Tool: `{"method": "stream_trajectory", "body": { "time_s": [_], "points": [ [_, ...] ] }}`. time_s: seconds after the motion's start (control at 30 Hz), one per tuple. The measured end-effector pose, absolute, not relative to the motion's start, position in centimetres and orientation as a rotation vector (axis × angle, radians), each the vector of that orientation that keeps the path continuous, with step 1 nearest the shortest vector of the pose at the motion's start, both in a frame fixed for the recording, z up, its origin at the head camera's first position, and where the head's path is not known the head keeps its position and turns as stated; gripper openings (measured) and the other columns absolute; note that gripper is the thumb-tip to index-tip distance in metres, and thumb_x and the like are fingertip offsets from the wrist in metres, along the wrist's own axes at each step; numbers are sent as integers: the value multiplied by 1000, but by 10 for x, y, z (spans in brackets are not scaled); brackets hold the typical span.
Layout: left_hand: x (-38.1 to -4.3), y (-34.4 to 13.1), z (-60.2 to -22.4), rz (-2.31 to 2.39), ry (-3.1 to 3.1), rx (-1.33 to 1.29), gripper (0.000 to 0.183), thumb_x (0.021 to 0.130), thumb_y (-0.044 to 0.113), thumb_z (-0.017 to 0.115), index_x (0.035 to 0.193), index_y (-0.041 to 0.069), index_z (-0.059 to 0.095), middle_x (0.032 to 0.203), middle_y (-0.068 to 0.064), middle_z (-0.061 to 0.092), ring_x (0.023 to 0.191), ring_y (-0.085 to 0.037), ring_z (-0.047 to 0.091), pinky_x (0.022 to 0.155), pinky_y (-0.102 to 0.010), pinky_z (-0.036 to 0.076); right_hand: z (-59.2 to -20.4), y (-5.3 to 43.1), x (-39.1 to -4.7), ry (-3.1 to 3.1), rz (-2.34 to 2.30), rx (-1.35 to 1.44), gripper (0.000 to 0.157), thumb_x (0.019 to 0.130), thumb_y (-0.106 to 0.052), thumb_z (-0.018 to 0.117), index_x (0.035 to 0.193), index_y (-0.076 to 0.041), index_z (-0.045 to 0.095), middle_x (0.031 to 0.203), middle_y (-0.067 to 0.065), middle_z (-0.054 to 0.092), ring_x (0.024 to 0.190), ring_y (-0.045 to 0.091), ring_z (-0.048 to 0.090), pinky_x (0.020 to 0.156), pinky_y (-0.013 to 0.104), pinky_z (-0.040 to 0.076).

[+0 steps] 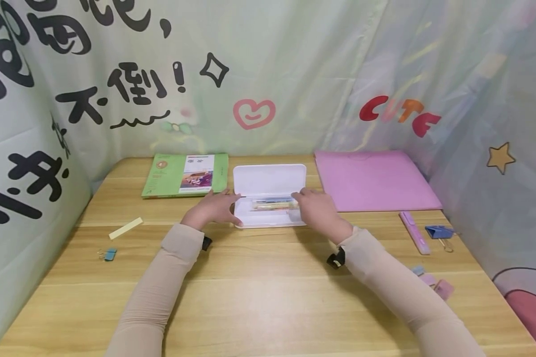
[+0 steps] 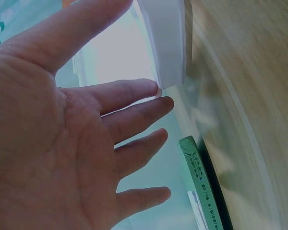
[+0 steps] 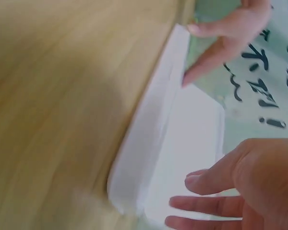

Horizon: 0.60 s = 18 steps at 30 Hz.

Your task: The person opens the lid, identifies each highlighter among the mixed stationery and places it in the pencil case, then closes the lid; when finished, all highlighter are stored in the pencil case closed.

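While the right hand [image 1: 319, 210] spreads loosely, the splayed left [image 1: 213, 208] touches the case [image 1: 270, 180].

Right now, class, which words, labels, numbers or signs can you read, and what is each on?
"CUTE": curtain.
"不倒!": curtain.
Other curtain writing: cut off or folded, unclear.
Print on green book: too small to read.
White case: nothing readable.

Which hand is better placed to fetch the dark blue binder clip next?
Right, most likely: the right hand, at the right end of the white pencil case, is nearer the dark blue binder clip; the left hand is at the opposite end, farther away.
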<state>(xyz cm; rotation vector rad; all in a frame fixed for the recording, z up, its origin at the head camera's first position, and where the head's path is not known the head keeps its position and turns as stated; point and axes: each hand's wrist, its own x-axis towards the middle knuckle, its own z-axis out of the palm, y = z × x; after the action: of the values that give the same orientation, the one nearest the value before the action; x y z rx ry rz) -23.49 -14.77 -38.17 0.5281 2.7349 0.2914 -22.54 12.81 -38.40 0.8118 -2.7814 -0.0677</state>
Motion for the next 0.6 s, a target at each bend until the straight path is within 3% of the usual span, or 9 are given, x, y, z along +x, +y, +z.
{"method": "stream_trajectory", "body": {
  "time_s": [0.27, 0.43, 0.6],
  "points": [
    [-236, -148, -383, 286, 2735, 544, 86, 68, 54, 63, 137, 17, 27, 139, -8, 25, 130, -26, 7, 99, -53, 1, -371, 171, -209, -2926, 5, 548, 34, 74, -8, 53, 107, -12, 59, 83, 7, 57, 67, 23, 52, 45, 38, 43],
    [-236, -148, -383, 296, 2731, 545, 87, 68, 54, 63, 137, 16, 27, 139, -9, 24, 129, -27, 7, 100, -53, 0, -368, 195, -199, -3072, -25, 463, 9, 78, -18, 56, 81, -9, 58, 71, 4, 52, 61, 22, 50, 45, 40, 41],
    [-236, -149, -382, 312, 2728, 549, 87, 68, 53, 64, 137, 15, 28, 140, -10, 24, 129, -27, 7, 99, -54, 1, -375, 207, -186, -3147, -12, 482, 21, 80, -21, 55, 60, -15, 51, 57, -1, 47, 51, 18, 46, 41, 37, 37]
  ]
}}
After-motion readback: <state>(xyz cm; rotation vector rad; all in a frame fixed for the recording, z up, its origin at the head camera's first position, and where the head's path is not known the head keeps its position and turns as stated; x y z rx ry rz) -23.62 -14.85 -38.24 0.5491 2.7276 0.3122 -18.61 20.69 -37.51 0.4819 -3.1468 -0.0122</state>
